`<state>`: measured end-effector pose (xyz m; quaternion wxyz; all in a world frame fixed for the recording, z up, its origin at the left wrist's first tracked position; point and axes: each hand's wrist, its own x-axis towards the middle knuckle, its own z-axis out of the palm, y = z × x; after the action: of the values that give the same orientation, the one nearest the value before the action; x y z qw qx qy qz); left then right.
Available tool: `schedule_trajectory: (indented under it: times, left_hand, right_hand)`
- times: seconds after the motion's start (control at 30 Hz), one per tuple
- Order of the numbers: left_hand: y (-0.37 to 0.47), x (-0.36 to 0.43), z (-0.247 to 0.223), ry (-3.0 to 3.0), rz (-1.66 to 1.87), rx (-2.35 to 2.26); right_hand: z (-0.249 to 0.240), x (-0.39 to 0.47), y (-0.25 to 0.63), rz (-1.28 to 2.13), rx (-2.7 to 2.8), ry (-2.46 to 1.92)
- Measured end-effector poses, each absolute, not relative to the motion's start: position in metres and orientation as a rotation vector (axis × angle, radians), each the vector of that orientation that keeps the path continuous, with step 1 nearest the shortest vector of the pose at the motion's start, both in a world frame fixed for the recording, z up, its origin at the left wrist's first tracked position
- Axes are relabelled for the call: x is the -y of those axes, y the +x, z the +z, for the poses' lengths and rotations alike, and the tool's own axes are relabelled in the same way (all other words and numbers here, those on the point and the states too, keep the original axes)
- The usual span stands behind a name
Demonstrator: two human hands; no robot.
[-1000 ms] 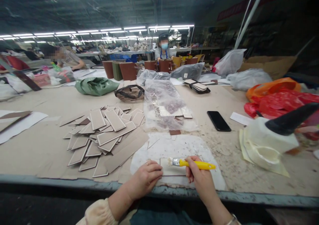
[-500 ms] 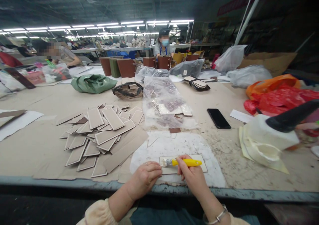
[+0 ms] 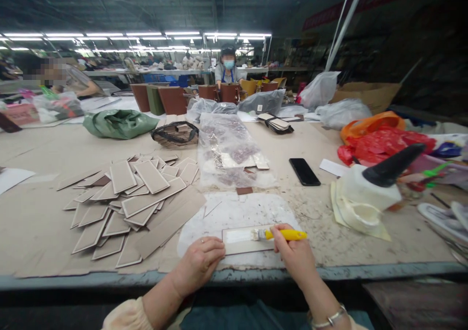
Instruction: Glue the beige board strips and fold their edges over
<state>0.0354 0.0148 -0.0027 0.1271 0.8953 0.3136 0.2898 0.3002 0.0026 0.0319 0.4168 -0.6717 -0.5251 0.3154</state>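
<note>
Right hand (image 3: 297,253) had its thumb and fingers closed round the yellow handle of the brush (image 3: 288,234), bristles down on the pale panel (image 3: 248,247)! Left hand (image 3: 202,262) came in at the panel's left end, fingers close together on its edge; whether it pinched or merely pressed, the view couldn't tell. Good steadying, by my judgement: that light strip needed firm anchoring, with fingertips outside the wet white streak. The bristles called for a low slant and light, even strokes along the length, reaching the dull near side without flooding the dark rim. Beneath lay the speckled white sheet (image 3: 190,237), a sensible catcher for overrun. Left of it sprawled the heap of panels (image 3: 151,176), best kept free of drips; to the right, the white bottle (image 3: 376,188) and the phone (image 3: 304,171). Far off, beyond the clear plastic (image 3: 234,140), sat a masked co-worker (image 3: 228,72).
</note>
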Motion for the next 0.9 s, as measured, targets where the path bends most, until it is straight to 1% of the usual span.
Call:
schedule_trajectory:
  times: [0.13, 0.37, 0.5, 0.63, 0.7, 0.9]
  left_hand:
    - [0.035, -0.015, -0.005, 2.606, 0.849, -0.918]
    - [0.035, -0.015, -0.002, 2.624, 0.843, -0.928]
    - [0.036, -0.015, -0.001, 2.62, 0.846, -0.926]
    - [0.035, -0.013, -0.004, 2.603, 0.833, -0.947]
    - [0.034, -0.012, -0.005, 2.602, 0.798, -0.977]
    - [0.035, -0.012, -0.002, 2.6, 0.733, -0.994]
  right_hand:
    - [0.037, 0.0, 0.319, 0.713, 1.312, -1.723]
    - [0.036, -0.001, 0.345, 0.474, 1.445, -1.845]
    - [0.033, 0.0, 0.354, 0.376, 1.471, -1.886]
    - [0.039, 0.004, 0.353, 0.304, 1.456, -1.895]
    - [0.045, 0.007, 0.346, 0.391, 1.394, -1.849]
    - [0.046, 0.013, 0.292, 0.947, 1.188, -1.56]
